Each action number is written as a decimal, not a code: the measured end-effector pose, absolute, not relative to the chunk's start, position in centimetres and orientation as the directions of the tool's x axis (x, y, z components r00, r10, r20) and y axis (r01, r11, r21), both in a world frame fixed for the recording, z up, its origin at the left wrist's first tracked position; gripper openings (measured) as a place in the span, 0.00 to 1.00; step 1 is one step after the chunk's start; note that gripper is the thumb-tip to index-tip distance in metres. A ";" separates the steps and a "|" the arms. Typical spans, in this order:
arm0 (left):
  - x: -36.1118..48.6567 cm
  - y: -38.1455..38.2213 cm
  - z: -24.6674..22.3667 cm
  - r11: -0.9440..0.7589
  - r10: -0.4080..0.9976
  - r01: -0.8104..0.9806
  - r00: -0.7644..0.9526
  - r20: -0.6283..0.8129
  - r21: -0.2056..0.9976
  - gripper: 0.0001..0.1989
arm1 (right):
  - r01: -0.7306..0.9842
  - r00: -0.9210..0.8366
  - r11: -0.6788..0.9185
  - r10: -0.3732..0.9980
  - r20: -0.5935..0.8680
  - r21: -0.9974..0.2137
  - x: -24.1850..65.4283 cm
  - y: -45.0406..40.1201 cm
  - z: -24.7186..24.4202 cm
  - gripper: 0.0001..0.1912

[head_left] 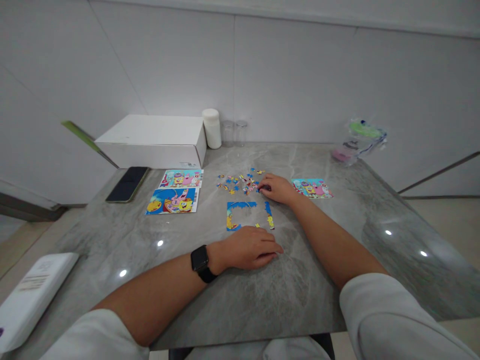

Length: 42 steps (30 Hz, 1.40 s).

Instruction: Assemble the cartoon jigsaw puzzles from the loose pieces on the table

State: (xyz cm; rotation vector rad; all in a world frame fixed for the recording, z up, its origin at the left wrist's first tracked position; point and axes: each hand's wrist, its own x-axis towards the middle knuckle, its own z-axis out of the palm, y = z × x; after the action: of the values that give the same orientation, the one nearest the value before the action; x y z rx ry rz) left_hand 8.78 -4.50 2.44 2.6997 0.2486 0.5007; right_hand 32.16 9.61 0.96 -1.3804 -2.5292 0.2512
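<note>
My left hand (252, 248), with a black watch on its wrist, lies flat on the grey table just below a partly joined puzzle frame (230, 210). Its fingers point right and hold nothing. My right hand (276, 189) is at the right edge of a pile of loose puzzle pieces (232, 184). Its fingers are bent together near a blue piece; whether they grip it is too small to tell. The frame has blue and yellow edges, an open middle and a gap along its top right. Two picture cards, an upper (182, 178) and a lower (172, 201), lie left of the pile.
Another picture card (313, 188) lies beyond my right wrist. At the back stand a white box (153, 140), a white bottle (212, 129) and two clear jars. A phone (128, 184) lies left, a white package (35, 290) front left, a plastic bag (358, 142) back right.
</note>
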 end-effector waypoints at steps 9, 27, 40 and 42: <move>8.9 -4.6 2.8 -0.910 0.225 0.081 0.921 0.320 0.407 0.13 | 0.746 -0.581 0.592 0.802 0.136 -0.306 31.7 9.1 1.3 0.16; 8.9 -4.6 2.8 -0.909 0.230 0.079 0.915 0.333 0.410 0.12 | 0.509 -0.518 0.355 0.854 0.051 -0.784 30.8 9.8 1.4 0.12; 8.9 -4.5 2.6 -0.921 0.210 0.059 0.908 0.362 0.385 0.12 | 0.268 -0.428 0.096 0.903 -0.029 -0.959 30.3 9.4 2.7 0.18; 8.9 -4.6 2.6 -0.917 0.216 0.061 0.908 0.360 0.395 0.12 | 0.271 -0.415 0.088 0.909 -0.034 -0.959 30.3 9.4 2.8 0.18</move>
State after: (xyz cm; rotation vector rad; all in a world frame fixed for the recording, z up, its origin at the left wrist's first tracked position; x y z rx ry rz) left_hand 8.93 -4.58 2.60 2.6910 0.2033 0.5686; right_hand 30.29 9.44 2.76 -1.1651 -1.7631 1.3480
